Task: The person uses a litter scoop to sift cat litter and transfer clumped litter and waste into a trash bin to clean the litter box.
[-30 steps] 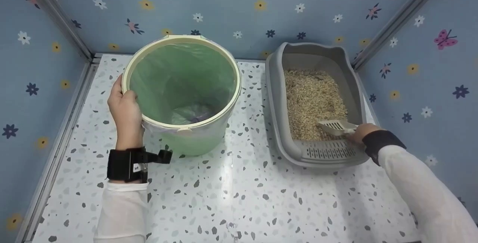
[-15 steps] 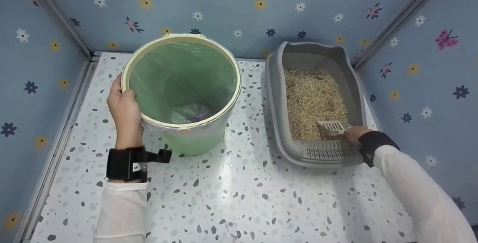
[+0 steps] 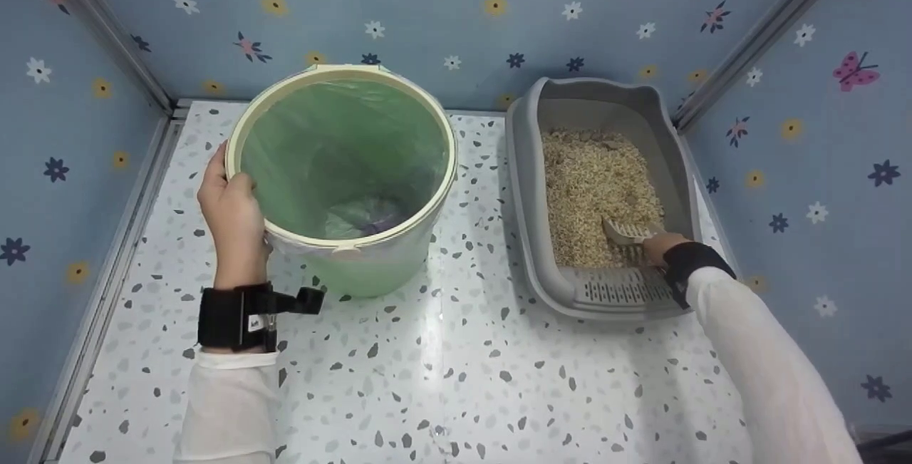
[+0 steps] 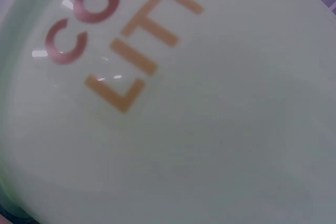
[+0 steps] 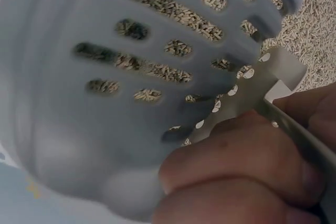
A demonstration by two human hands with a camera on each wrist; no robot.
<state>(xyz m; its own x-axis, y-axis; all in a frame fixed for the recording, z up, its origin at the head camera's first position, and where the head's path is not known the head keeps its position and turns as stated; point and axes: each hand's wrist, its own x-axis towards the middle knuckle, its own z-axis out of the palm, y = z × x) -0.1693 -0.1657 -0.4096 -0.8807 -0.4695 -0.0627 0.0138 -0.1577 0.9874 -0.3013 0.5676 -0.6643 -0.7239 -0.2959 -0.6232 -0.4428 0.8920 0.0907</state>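
My left hand (image 3: 231, 218) grips the left rim of a green trash can (image 3: 370, 271), thumb over the cream ring and fingers outside. A clear bag lines the can, with a crumpled purplish piece of plastic (image 3: 377, 218) at its bottom. Printed letters on the can wall (image 4: 210, 129) fill the left wrist view. My right hand (image 3: 659, 246) holds a slotted litter scoop (image 3: 627, 231) by its handle, fingers curled round it in the right wrist view. The scoop is tilted at the surface of the pellet litter (image 3: 595, 186), near the front of the grey litter box (image 3: 524, 186).
The litter box has a perforated front ledge (image 3: 627, 289) and a high back wall. Flower-patterned blue panels (image 3: 456, 15) enclose the back and both sides. Speckled white flooring (image 3: 456, 378) lies between and in front of the two containers.
My right hand has moved left and slightly upward over the litter box, tipping the scoop more steeply. The trash can and left hand have shifted only slightly left in the head view.
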